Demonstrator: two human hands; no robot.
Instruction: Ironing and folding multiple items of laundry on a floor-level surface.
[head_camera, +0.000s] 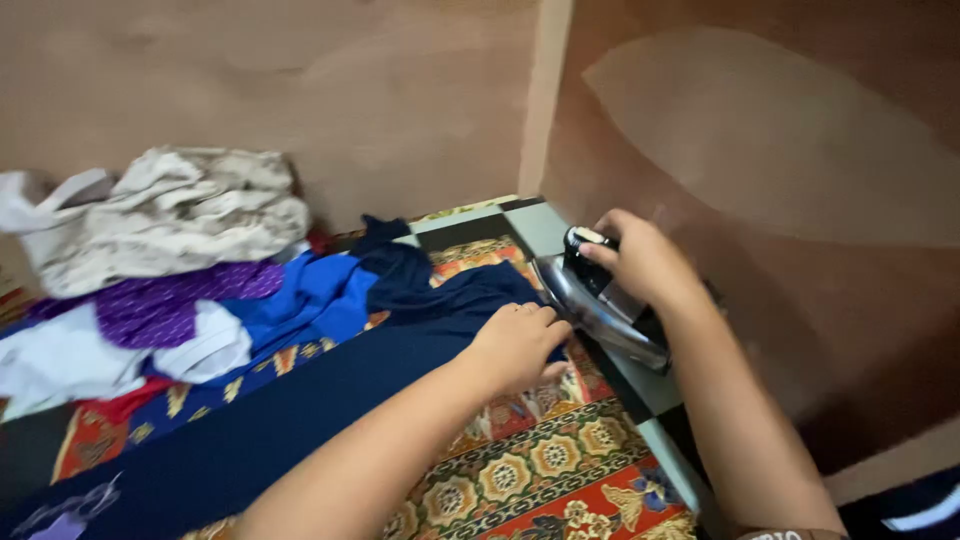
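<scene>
My right hand (645, 262) grips the black handle of a metal clothes iron (598, 305), which lies tilted at the right edge of the patterned mat (560, 470). My left hand (518, 343) presses fingers-down on a dark navy garment (300, 405) stretched across the mat, just left of the iron's soleplate. The navy cloth bunches up beyond my left hand.
A heap of clothes sits at the left: a crumpled beige piece (175, 215), a purple patterned one (165, 305), white cloth (70, 355) and a bright blue garment (315, 295). Brown plywood walls (760, 150) close in behind and on the right.
</scene>
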